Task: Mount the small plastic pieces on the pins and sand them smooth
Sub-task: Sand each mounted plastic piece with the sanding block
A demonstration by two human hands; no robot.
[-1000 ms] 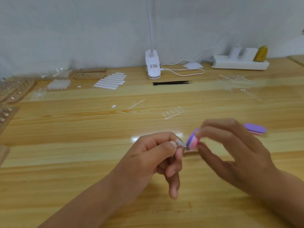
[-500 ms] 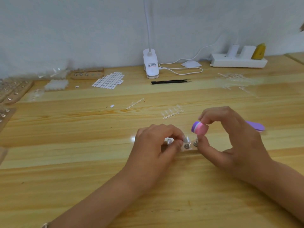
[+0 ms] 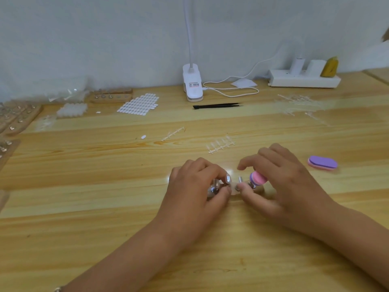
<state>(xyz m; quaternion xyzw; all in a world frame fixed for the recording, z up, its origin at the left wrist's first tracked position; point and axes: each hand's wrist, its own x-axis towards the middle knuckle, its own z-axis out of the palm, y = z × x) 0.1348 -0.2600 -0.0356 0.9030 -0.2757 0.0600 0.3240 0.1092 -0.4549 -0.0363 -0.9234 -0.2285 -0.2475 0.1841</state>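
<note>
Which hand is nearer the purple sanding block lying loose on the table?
Right. The right hand, gripping a second pink block, is just left of the loose sanding block; the left hand is farther left, at the metal pins.

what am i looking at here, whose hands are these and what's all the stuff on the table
No machine here: a person works bare-handed, filmed by a camera worn on the head, looking down at a wooden table. The left hand grips one end of a row of small metal pins. The right hand holds a pink and purple sanding block beside those pins. A second sanding block lies to the right. Farther back are clear plastic pieces on a strip, black tweezers, a clip lamp and a power strip.
</note>
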